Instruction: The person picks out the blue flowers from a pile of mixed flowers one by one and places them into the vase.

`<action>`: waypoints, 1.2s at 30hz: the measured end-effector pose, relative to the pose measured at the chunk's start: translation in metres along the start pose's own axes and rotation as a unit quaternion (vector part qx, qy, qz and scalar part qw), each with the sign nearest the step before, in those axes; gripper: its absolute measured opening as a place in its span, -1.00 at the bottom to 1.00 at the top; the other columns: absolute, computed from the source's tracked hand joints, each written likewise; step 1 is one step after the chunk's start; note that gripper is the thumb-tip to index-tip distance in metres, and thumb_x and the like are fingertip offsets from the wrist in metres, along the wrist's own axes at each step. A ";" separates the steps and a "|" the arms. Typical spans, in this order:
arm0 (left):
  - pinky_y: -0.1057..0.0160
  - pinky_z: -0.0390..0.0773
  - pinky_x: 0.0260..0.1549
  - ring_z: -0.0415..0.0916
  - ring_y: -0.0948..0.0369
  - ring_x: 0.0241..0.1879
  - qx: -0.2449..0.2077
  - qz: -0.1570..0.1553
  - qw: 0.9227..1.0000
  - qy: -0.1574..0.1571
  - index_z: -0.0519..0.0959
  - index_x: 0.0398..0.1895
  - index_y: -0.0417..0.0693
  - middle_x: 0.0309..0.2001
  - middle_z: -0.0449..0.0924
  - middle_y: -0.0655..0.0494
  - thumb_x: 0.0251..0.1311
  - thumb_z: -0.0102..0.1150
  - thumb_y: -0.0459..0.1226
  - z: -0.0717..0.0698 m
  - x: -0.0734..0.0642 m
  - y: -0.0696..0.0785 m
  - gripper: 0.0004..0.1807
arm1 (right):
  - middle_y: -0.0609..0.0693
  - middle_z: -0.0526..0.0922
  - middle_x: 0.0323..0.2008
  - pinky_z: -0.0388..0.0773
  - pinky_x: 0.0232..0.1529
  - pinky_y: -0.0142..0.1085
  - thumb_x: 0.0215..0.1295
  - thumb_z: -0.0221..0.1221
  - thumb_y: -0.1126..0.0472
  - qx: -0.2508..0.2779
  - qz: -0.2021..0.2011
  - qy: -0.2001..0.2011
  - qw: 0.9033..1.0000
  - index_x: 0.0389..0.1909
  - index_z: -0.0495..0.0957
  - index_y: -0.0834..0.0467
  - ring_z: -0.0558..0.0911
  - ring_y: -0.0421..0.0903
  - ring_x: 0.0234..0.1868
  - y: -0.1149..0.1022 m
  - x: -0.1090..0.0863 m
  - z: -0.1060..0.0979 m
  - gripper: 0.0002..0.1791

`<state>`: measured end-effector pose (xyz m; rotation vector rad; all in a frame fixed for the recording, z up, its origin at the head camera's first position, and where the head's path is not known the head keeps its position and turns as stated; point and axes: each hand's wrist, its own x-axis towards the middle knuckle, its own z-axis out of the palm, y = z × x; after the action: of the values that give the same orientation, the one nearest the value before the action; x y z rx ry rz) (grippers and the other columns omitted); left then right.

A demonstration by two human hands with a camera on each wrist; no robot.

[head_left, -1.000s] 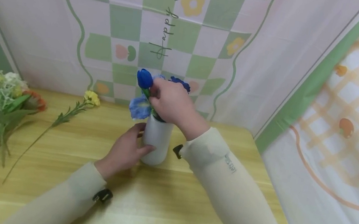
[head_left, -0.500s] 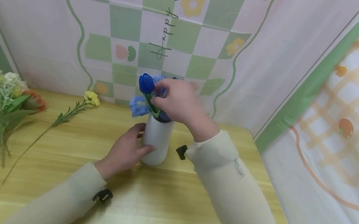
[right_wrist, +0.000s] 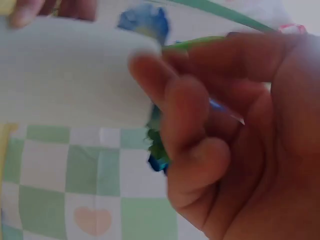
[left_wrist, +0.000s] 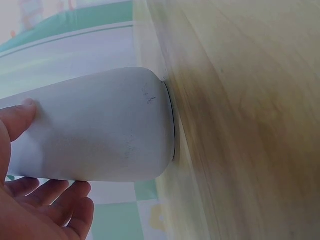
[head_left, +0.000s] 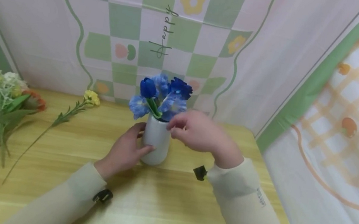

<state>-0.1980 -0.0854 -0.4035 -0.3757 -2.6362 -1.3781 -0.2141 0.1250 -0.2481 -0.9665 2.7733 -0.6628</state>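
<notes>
A white vase [head_left: 157, 140] stands upright on the wooden table, with my left hand [head_left: 123, 153] gripping its left side. In the left wrist view, the thumb and fingers curl around the vase [left_wrist: 105, 130] from opposite sides, close over its base. Several blue flowers fill the vase: a blue tulip [head_left: 148, 88], a dark ruffled bloom [head_left: 181, 88] and pale blue ones such as the iris-like flower [head_left: 139, 107]. Just right of the vase's rim is my right hand [head_left: 202, 134], its fingers loosely curled around nothing. The right wrist view shows that hand [right_wrist: 200, 125] blurred, overlapping the rim.
On the left of the table [head_left: 148, 217] lies a bunch of yellow, white and orange flowers [head_left: 4, 107]. Beside it rests a single yellow-flowered stem [head_left: 65, 115]. A checked cloth [head_left: 154, 25] hangs behind the table, with another patterned cloth [head_left: 355, 136] at the right.
My right hand has let go of the flowers and moved down and right, beside the vase's rim. The tulip has shifted slightly right and down. My left hand stays on the vase.
</notes>
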 end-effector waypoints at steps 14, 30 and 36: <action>-0.11 0.44 0.19 0.41 -0.03 0.25 0.002 -0.009 1.000 -0.005 0.20 0.45 -0.12 0.35 0.36 -0.08 0.24 0.38 -0.09 0.001 0.002 0.000 -0.19 | -0.06 0.40 0.37 0.51 -0.37 -0.19 0.45 -0.02 0.36 0.091 -0.022 0.053 0.994 0.47 0.31 -0.04 0.39 -0.05 -0.53 -0.001 0.017 0.003 -0.40; -0.08 0.47 0.16 0.43 -0.04 0.23 -0.007 -0.002 1.000 -0.005 0.23 0.42 -0.14 0.34 0.37 -0.10 0.24 0.37 -0.09 0.000 0.003 0.000 -0.22 | 0.02 0.63 0.01 0.58 -0.38 -0.20 0.35 -0.14 0.49 0.171 -0.064 0.147 0.972 0.14 0.60 0.16 0.63 -0.03 -0.35 -0.007 0.024 -0.002 -0.51; -0.07 0.45 0.18 0.42 -0.03 0.24 0.001 -0.008 1.000 -0.007 0.22 0.43 -0.16 0.34 0.36 -0.11 0.25 0.36 -0.08 0.001 0.001 0.000 -0.21 | -0.02 0.67 -0.30 0.51 -0.41 -0.15 0.26 -0.08 0.37 0.077 0.077 0.298 0.948 -0.33 0.64 0.16 0.55 0.01 -0.37 -0.001 0.015 -0.004 -0.72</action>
<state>-0.1992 -0.0846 -0.4032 -0.3671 -2.6575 -1.3838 -0.2270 0.1165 -0.2441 -0.5746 3.1781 -1.3046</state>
